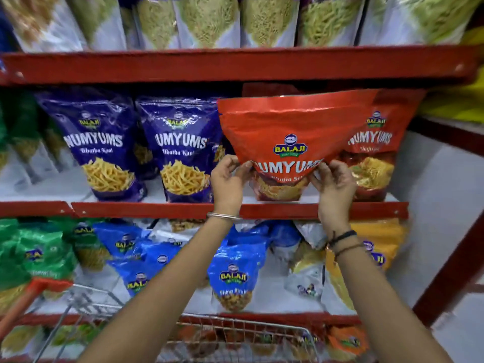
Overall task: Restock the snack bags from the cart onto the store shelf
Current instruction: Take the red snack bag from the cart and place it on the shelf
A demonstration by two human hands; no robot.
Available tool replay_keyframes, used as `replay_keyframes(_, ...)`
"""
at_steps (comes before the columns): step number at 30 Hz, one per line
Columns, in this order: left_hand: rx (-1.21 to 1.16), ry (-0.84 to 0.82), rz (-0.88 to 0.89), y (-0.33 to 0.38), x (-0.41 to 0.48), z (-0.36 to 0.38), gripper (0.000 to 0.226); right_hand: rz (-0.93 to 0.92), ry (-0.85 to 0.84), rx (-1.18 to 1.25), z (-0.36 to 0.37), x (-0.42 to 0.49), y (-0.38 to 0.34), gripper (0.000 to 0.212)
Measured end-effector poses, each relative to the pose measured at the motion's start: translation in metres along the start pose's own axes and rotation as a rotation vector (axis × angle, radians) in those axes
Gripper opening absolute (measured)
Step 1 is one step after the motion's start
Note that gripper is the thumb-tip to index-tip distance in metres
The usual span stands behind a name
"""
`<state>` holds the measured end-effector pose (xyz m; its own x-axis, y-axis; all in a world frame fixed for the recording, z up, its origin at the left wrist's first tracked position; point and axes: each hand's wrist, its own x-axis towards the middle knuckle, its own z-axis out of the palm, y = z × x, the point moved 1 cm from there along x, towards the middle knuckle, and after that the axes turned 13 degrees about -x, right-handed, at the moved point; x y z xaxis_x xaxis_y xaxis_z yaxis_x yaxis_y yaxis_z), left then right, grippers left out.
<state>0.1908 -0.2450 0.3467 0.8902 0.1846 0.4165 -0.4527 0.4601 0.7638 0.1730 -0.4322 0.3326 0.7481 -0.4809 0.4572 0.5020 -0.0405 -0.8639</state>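
Nearest us: wire shopping cart at bottom edge, more snack bags inside, blurred, so stock remains.

Our arms reach over cart toward middle shelf.

Left hand and right hand each pinch side edge of red Numyums bag, one per side, likely to keep it upright and label-forward.

Bag base on or just above shelf board; cannot tell which.

Behind, to right: matching red bag, so this is the flavour's slot. Purple Numyums bags stand left.
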Motion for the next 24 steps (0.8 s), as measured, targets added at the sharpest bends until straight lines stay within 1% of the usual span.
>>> replay_keyframes(2,-0.011,0.049,-0.014,-0.020,0.023,0.000,0.032,0.003,-0.001,-0.033,0.010,0.020,0.014,0.025)
replay_keyframes(4,0.002,0.087,-0.043,-0.039,0.043,0.000,0.024,0.042,0.003,-0.054,0.017,0.037,0.029,0.029)
replay_keyframes(6,0.047,0.124,-0.070,-0.054,0.060,0.003,0.016,0.077,0.004,-0.081,0.025,0.052,0.041,0.028)
replay_keyframes(8,0.089,0.166,-0.086,-0.065,0.079,0.009,0.013,0.107,-0.001,-0.099,0.032,0.069,0.050,0.027)
replay_keyframes(11,0.218,0.193,-0.101,-0.085,0.111,0.010,0.005,0.168,-0.032,-0.129,0.039,0.096,0.064,0.023)
replay_keyframes(13,0.290,0.206,-0.083,-0.086,0.117,0.013,0.006,0.158,-0.041,-0.231,0.040,0.107,0.068,0.010)
replay_keyframes(14,0.318,0.202,-0.080,-0.078,0.109,0.017,0.011,0.148,-0.053,-0.280,0.040,0.108,0.067,0.012)
replay_keyframes(15,0.338,0.184,-0.101,-0.068,0.099,0.022,0.020,0.164,-0.076,-0.332,0.038,0.107,0.066,0.025)
replay_keyframes(16,0.383,0.146,-0.171,-0.066,0.091,0.024,0.036,0.224,-0.119,-0.396,0.036,0.104,0.065,0.039)
replay_keyframes(18,0.433,0.035,-0.361,-0.069,0.082,0.019,0.059,0.353,-0.263,-0.496,0.033,0.099,0.070,0.067)
replay_keyframes(20,0.327,-0.041,-0.480,-0.075,0.080,0.009,0.069,0.414,-0.379,-0.508,0.029,0.093,0.076,0.093)
replay_keyframes(21,0.300,-0.061,-0.492,-0.076,0.080,0.006,0.070,0.419,-0.380,-0.516,0.028,0.094,0.080,0.102)
replay_keyframes(22,0.293,-0.066,-0.492,-0.076,0.080,0.004,0.071,0.453,-0.360,-0.495,0.026,0.096,0.083,0.105)
replay_keyframes(23,0.299,-0.070,-0.490,-0.075,0.080,0.001,0.071,0.487,-0.346,-0.441,0.025,0.098,0.087,0.100)
replay_keyframes(24,0.310,-0.077,-0.487,-0.074,0.079,-0.001,0.070,0.516,-0.341,-0.367,0.024,0.097,0.087,0.088)
